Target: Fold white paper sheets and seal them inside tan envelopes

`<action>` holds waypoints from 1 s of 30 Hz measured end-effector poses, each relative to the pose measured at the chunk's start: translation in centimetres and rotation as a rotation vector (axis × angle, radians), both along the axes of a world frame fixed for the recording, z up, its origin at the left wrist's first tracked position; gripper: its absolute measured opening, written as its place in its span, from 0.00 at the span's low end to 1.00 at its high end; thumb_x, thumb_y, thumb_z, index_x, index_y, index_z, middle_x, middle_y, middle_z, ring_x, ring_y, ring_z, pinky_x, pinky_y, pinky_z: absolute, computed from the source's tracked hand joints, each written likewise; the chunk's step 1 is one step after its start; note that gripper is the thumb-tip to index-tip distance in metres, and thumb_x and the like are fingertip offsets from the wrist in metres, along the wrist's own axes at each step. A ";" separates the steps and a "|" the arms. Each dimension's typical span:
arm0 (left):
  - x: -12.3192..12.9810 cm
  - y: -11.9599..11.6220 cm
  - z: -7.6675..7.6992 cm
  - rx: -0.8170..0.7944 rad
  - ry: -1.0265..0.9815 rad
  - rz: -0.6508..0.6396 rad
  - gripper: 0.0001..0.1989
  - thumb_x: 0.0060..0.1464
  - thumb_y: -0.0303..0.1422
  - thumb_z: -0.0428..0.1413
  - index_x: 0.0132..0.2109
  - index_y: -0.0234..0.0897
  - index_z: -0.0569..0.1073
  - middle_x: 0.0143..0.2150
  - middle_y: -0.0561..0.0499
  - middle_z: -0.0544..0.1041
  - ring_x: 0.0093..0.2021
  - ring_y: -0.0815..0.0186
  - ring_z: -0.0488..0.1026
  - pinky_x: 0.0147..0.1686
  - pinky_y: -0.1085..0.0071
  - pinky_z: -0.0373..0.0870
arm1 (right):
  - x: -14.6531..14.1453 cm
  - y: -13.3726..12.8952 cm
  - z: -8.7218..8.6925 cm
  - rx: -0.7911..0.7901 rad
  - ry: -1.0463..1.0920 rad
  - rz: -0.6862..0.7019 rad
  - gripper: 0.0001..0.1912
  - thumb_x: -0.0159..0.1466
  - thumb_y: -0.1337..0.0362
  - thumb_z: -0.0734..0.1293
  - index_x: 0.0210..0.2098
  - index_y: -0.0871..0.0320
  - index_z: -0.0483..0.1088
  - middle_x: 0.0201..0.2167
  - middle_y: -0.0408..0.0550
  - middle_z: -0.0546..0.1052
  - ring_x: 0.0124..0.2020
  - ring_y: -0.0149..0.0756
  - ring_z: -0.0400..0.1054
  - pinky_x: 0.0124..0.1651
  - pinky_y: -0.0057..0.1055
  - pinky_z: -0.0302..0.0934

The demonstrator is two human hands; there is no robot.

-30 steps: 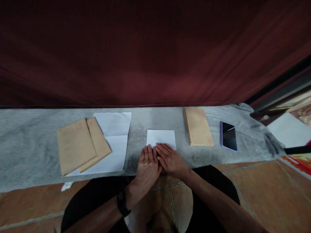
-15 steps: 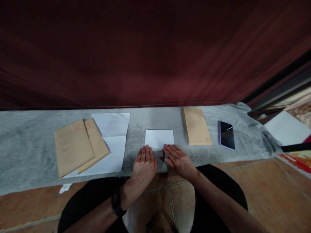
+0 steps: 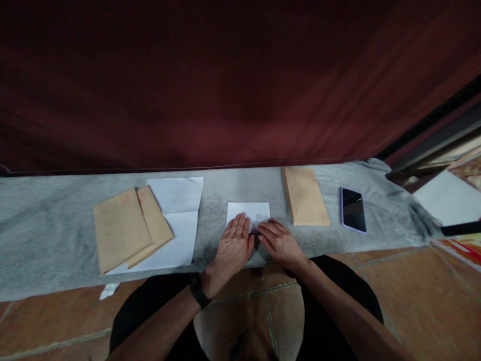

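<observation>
A small white folded paper [image 3: 248, 208] lies flat on the grey cloth [image 3: 240, 185] in front of me. My left hand [image 3: 235, 241] rests on its lower left part, palm down, fingers stretched out. At its lower right edge lies my right hand [image 3: 280, 243], also palm down with extended fingers. Neither hand grips anything. To the right of the paper is a stack of brown envelopes [image 3: 306, 196].
Two brown envelopes [image 3: 122, 228] overlap a creased white sheet [image 3: 182, 235] at the left. A phone [image 3: 353, 210] in a purple case lies at the right. Behind the cloth hangs a dark red curtain [image 3: 233, 100]. A paper scrap [image 3: 109, 291] is on the tiled floor.
My left hand has moved up and right, further onto the folded paper. My right hand has shifted slightly right, its fingers a little more bent. The view has moved slightly.
</observation>
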State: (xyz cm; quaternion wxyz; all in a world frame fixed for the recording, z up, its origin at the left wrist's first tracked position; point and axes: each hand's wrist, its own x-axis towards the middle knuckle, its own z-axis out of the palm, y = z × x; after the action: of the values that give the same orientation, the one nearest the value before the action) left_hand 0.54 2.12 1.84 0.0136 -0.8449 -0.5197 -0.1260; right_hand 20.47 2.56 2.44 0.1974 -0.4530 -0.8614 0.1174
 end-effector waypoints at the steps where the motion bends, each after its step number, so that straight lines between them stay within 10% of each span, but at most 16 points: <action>1: 0.2 0.5 -0.2 -0.004 -0.003 0.013 0.26 0.67 0.35 0.45 0.66 0.23 0.65 0.69 0.32 0.64 0.71 0.52 0.59 0.67 0.54 0.61 | 0.0 0.1 0.0 -0.005 0.004 0.003 0.18 0.73 0.62 0.59 0.57 0.59 0.73 0.57 0.53 0.77 0.58 0.44 0.70 0.65 0.47 0.62; 14: 0.3 3.0 -1.6 0.001 0.008 0.281 0.31 0.67 0.35 0.42 0.69 0.15 0.55 0.71 0.25 0.56 0.74 0.48 0.50 0.69 0.49 0.54 | -0.4 2.1 -0.7 -0.026 -0.042 -0.087 0.22 0.73 0.63 0.57 0.64 0.57 0.67 0.64 0.54 0.70 0.64 0.44 0.64 0.67 0.48 0.58; 30: -0.3 2.0 -1.2 -0.036 0.056 0.285 0.35 0.67 0.47 0.45 0.72 0.27 0.55 0.74 0.32 0.53 0.74 0.47 0.50 0.69 0.47 0.51 | -1.3 2.6 -2.7 0.048 -0.179 -0.190 0.28 0.74 0.57 0.57 0.70 0.59 0.57 0.73 0.58 0.52 0.74 0.50 0.47 0.72 0.53 0.45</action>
State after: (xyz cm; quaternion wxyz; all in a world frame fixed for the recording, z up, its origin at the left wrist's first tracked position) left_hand 0.28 4.16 0.61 0.0307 -0.7659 -0.6358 -0.0900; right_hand 19.16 5.18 -0.30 0.1405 -0.5365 -0.8313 0.0367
